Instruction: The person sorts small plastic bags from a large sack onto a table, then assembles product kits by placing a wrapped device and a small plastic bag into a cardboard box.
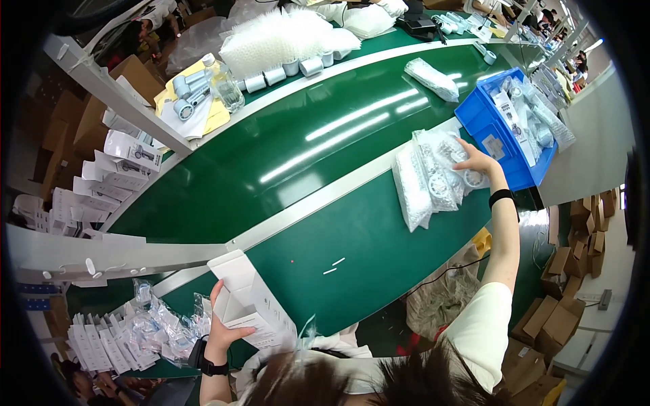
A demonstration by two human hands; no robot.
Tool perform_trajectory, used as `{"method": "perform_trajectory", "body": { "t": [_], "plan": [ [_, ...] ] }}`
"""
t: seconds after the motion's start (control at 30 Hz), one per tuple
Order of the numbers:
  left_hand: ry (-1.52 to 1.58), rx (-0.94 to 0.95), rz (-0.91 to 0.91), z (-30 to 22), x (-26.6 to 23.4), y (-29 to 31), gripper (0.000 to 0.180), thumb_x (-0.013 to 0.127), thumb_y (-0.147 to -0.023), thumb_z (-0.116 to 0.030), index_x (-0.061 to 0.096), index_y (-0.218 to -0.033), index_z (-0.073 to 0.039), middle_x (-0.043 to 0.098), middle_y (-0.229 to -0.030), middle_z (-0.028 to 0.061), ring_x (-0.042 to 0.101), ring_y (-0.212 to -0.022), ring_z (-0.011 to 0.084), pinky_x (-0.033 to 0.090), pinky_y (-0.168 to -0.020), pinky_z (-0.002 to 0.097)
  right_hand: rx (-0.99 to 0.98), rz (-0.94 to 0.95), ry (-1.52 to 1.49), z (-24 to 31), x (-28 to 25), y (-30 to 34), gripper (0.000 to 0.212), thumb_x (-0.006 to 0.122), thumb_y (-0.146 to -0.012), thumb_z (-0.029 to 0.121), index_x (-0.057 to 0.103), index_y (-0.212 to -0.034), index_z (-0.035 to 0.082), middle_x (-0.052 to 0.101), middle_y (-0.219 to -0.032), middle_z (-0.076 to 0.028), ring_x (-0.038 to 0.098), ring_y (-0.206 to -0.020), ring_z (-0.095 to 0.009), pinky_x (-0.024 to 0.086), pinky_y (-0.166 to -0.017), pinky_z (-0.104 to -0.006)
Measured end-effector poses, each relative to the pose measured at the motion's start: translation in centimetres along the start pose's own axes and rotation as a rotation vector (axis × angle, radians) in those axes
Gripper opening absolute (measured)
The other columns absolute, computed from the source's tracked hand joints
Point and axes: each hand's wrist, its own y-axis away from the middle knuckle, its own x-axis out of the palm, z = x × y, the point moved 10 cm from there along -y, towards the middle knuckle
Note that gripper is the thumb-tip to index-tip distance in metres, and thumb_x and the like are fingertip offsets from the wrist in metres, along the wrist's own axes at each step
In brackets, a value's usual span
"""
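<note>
Your left hand (225, 333) held a white box (267, 298) near the close edge of the green table (359, 230), thumb on one side and fingers on the other, pinching its wall; the box was tilted and its open top showed the hollow inside. Your right hand (482, 161) was stretched out to the far right, its fingers spread and curved over the bubble-wrapped packs (433, 172), touching them; I could not tell whether the fingertips had closed on any one pack. Those packs lay side by side on the table, round pale parts showing through the plastic, just beside a blue bin (518, 172) filled with more wrapped parts. Between the packs and the box, two small white strips (330, 271) lay on the green surface. Past the pale rail (298, 212), a single wrapped pack (432, 80) lay on the shiny green belt (271, 155). To the left of the box, crumpled clear bags (166, 325) rested next to a row of white cartons (101, 344).
</note>
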Motion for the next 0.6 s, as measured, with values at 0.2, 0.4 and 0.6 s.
{"method": "perform_trajectory", "body": {
  "t": [0.2,0.4,0.6],
  "plan": [
    [-0.066,0.096,0.119,-1.0,-0.6,0.3,0.108,0.08,-0.05,-0.007,0.012,-0.134,-0.012,0.036,-0.126,0.0114,0.038,-0.115,0.024,0.033,-0.094,0.0366,-0.204,0.056,0.162,5.4,6.2,2.5,0.089,0.072,-0.057,0.039,0.032,-0.131,0.012,0.036,-0.124,-0.017,0.038,-0.114,-0.031,0.032,-0.094,-0.0344],
    [-0.113,0.137,0.106,-1.7,-2.5,3.6,0.103,0.079,-0.051,-0.007,0.016,-0.132,-0.012,0.037,-0.124,0.0112,0.039,-0.114,0.024,0.033,-0.094,0.0364,-0.396,0.136,0.236,13.9,14.9,7.4,0.082,0.072,-0.057,0.038,0.039,-0.127,0.013,0.041,-0.112,-0.015,0.045,-0.103,-0.032,0.038,-0.088,-0.0351],
    [-0.353,0.271,-0.02,-2.7,-8.4,8.4,0.093,0.079,-0.054,-0.013,0.022,-0.128,-0.011,0.032,-0.124,0.0114,0.038,-0.113,0.0238,0.033,-0.093,0.036,-0.427,0.201,0.296,21.2,22.4,12.8,0.081,0.073,-0.056,0.033,0.038,-0.126,0.013,0.041,-0.109,-0.013,0.047,-0.099,-0.029,0.039,-0.086,-0.0336]
  ]
}}
